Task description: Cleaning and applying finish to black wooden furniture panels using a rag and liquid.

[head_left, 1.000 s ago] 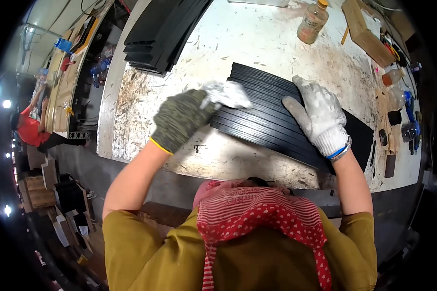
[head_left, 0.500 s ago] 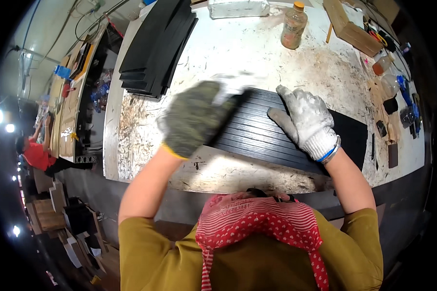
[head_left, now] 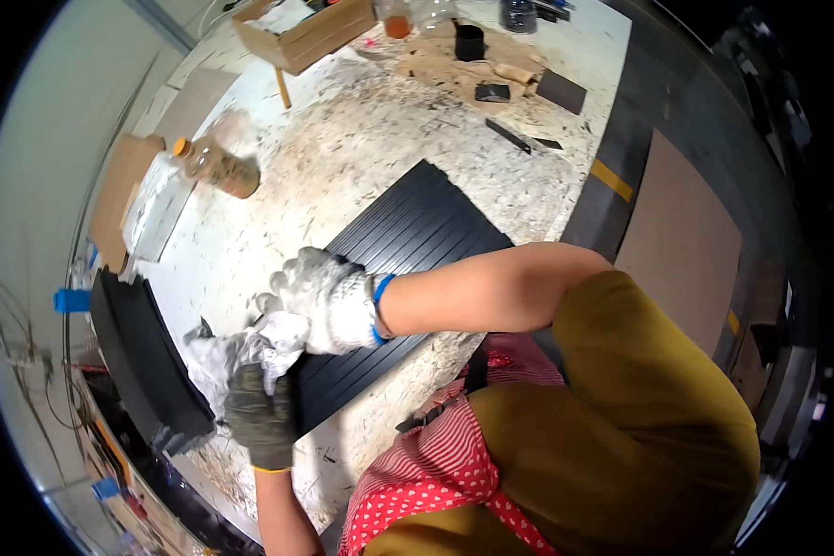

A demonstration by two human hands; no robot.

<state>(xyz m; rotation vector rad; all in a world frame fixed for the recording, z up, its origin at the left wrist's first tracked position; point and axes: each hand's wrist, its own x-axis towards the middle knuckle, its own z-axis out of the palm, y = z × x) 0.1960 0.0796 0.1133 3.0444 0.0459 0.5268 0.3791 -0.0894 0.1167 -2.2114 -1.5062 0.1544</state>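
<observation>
Gloved hands with a white cloth at the end of a ribbed black panel.
The panel lies flat and slantwise on the stained worktop, its grooves running lengthwise. The left hand, in a camouflage glove, is closed on the cloth; the right hand, in a white glove, meets the cloth over the panel, its grip indeterminable. Left: stacked black strips; beyond: an orange-capped bottle.

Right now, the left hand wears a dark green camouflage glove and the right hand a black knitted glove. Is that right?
Not quite: in the head view, the right hand wears a white knitted glove, not black. The left hand is as stated.
</observation>
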